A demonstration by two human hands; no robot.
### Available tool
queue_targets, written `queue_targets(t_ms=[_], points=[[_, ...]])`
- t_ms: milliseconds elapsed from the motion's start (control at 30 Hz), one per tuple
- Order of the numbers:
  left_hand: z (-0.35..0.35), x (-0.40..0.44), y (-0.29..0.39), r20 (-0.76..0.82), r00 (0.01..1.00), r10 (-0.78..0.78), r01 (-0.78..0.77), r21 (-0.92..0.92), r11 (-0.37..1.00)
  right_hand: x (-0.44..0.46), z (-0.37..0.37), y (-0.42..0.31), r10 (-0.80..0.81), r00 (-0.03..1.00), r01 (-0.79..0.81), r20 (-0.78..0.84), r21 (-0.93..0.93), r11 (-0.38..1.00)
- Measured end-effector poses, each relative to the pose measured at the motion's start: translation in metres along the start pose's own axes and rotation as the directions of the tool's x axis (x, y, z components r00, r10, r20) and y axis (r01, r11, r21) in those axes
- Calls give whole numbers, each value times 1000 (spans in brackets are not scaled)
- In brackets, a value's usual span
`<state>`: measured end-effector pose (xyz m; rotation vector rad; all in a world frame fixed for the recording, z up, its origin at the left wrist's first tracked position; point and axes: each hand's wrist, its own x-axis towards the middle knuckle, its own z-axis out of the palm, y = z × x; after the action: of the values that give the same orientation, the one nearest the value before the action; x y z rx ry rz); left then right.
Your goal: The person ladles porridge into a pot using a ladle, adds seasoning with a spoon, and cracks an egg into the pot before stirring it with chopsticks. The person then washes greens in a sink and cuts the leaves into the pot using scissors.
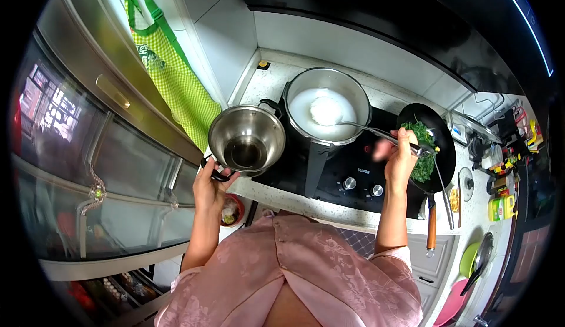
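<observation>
My left hand (pixel 210 187) grips the black handle of a stainless steel pot (pixel 226 124), which is tilted toward me beside the stove's left side. A little clear or dark liquid, or just a reflection, shows at its bottom; I cannot tell which. My right hand (pixel 400 159) is closed round the handle of a metal ladle (pixel 368 129). The ladle's head end reaches into a pressure cooker pot (pixel 355 100) on the burner and is hidden by white, milky liquid (pixel 306 118). A pale, lumpy white mass (pixel 326 111) shows there.
A black wok (pixel 445 135) holding chopped greens (pixel 422 171) sits right of the cooker, its wooden handle (pixel 432 221) toward me. Metal chopsticks or tongs (pixel 444 191) lean there. A green apron (pixel 182 80) hangs at left. A yellow bottle (pixel 501 208) stands on the right counter.
</observation>
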<state>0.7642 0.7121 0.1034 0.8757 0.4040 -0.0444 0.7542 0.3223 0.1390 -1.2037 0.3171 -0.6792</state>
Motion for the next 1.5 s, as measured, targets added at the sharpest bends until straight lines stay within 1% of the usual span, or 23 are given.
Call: queue_targets(t_ms=[100, 200, 367, 500, 600, 633, 667, 700, 733, 767, 800, 833, 867, 967, 1033, 1067, 1133, 1167, 1200, 1267, 1333, 1367, 1500], points=[[3, 0, -4, -17, 1000, 8, -9, -49, 999, 1, 5, -5, -126, 990, 137, 59, -226, 964], [14, -3, -5, -58, 998, 30, -38, -133, 990, -9, 27, -32, -126, 989, 138, 76, -187, 973], [31, -6, -10, 9, 998, 56, -54, -134, 989, -10, 44, -66, -153, 978, 181, 144, -212, 960], [36, -6, -11, -11, 999, 50, -51, -129, 990, -16, 62, -88, -148, 954, 170, 260, -67, 983], [33, -5, -13, -10, 999, 43, -44, -126, 991, -30, 82, -86, -135, 925, 182, 355, -103, 978], [33, -5, -13, -15, 999, 36, -37, -130, 991, -38, 86, -81, -97, 908, 183, 407, -179, 967], [33, -4, -14, -20, 999, 30, -33, -136, 990, -46, 88, -72, -81, 870, 183, 487, -166, 969], [33, -4, -14, -25, 999, 31, -34, -141, 989, -57, 94, -65, -104, 800, 271, 592, -201, 941], [33, -4, -14, -29, 999, 28, -31, -143, 989, -64, 91, -51, -134, 674, 384, 726, -190, 903], [32, -4, -13, -32, 999, 25, -29, -144, 989, -60, 97, -42, -306, 330, 687, 893, -5, 727], [31, -4, -13, -39, 999, 27, -32, -149, 988, -67, 99, -38, -267, 121, 826, 956, 53, 562], [29, -4, -13, -37, 999, 20, -26, -151, 988, -77, 100, -37, -163, 39, 871, 986, 46, 489], [28, -4, -13, -34, 999, 13, -18, -153, 988, -83, 101, -34, -161, -25, 904, 987, 91, 417], [14, 6, -20, -41, 999, -20, 12, -174, 985, -85, 97, -29, -182, -67, 920, 981, 132, 370], [10, 8, -22, -28, 999, -39, 34, -182, 983, -80, 93, -29, -347, 61, 887, 936, 108, 449], [9, 8, -22, -47, 997, -54, 44, -189, 981, -76, 88, -26, -364, 175, 835, 915, 58, 547], [12, 7, -22, -55, 996, -77, 65, -188, 980, -77, 85, -22, -241, 592, 487, 769, -104, 867], [15, 6, -19, -61, 997, -55, 42, -196, 980, -77, 85, -21, -106, 759, 287, 642, -184, 940], [18, 5, -18, -65, 997, -35, 21, -204, 979, -71, 87, -20, -33, 841, 138, 540, -156, 978], [17, 7, -18, -53, 998, -36, 24, -213, 977, -55, 85, -22, 43, 905, -31, 423, -33, 999], [18, 9, -16, -60, 997, -48, 35, -204, 978, -41, 79, -35, 19, 941, -46, 338, 71, 996], [18, 9, -15, -54, 997, -54, 42, -198, 979, -33, 74, -42, -16, 957, -6, 288, 76, 997], [14, 14, -16, -28, 998, -47, 41, -192, 981, -16, 55, -65, -187, 947, 189, 260, 18, 982]])
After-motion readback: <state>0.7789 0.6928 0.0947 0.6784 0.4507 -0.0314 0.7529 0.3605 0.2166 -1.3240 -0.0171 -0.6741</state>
